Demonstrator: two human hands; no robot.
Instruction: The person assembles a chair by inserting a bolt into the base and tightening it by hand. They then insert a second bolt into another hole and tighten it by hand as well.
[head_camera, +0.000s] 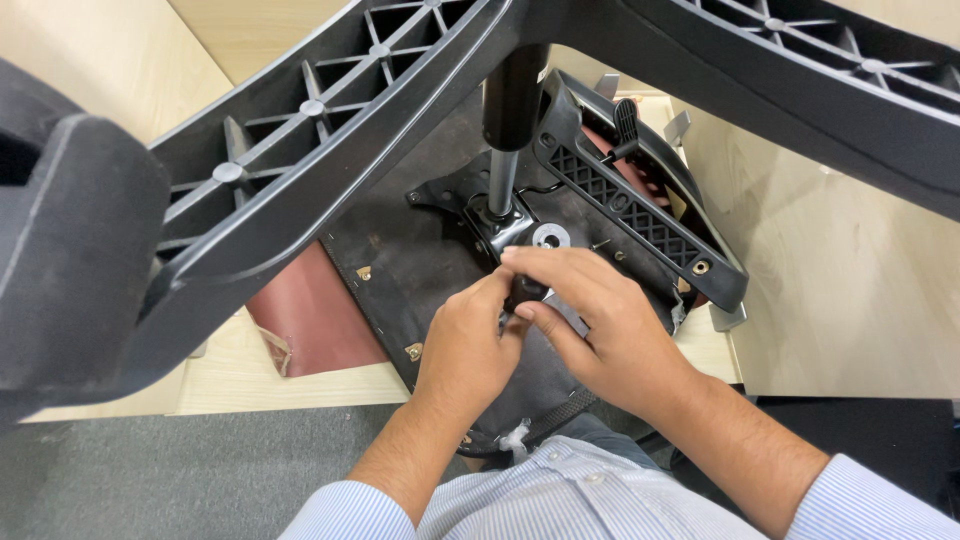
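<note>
From the head camera, an office chair lay upside down, and its black star base (300, 170) with ribbed legs stuck up close to the camera. The metal post (503, 170) was already standing in the black metal plate (470, 215) under the seat (420, 270), so that part looked done. A black armrest (640, 215) also sat on the seat at the right. Both hands met just below the post. The left hand (465, 345) and the right hand (600, 320) had their fingers curled in around a small dark knob (525, 290) and touched each other. The left fingers pinched it from the side, and the right thumb and first finger closed on it from above. The knob sat by the plate, near a round silver washer (550, 237). It looked like the knob was not yet fully fixed. The chair was not yet turned upright. Red cloth (315, 315) peeked out under the seat on the wooden board (260, 375).
</note>
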